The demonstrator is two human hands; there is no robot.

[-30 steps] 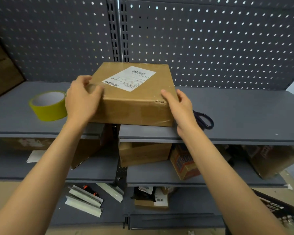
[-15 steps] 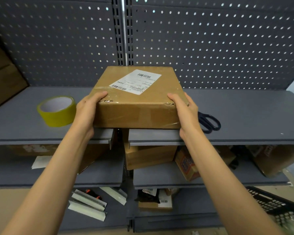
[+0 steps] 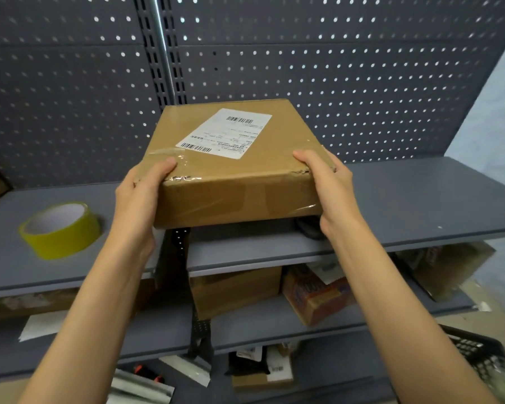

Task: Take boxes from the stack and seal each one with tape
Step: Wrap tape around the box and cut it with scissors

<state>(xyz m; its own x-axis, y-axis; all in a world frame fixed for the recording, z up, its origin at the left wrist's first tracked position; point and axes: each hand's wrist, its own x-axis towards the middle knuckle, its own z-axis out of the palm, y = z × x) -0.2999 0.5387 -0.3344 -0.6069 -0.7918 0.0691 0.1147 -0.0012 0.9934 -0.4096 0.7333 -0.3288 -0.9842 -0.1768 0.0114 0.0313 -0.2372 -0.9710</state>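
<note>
Box point(image 3: 239, 176) of brown cardboard sits in front of the pegboard wall point(image 3: 333, 68), held between both hands over the grey top shelf point(image 3: 420, 205); whether its underside touches the shelf cannot be told. To the left, a roll of yellow tape point(image 3: 60, 230) lies on the same shelf, well apart from the box. The left hand point(image 3: 140, 196) grips the box's near left corner, thumb on top. A white label point(image 3: 225, 132) with two barcodes is stuck on the lid; its print is too small to read. Clear tape wrinkles over the near edge, which is torn at the right corner. The right hand point(image 3: 330, 185) grips the near right corner, thumb on top. Lower shelves hold more cardboard boxes point(image 3: 236, 290), and a black crate point(image 3: 478, 357) stands at lower right.
</note>
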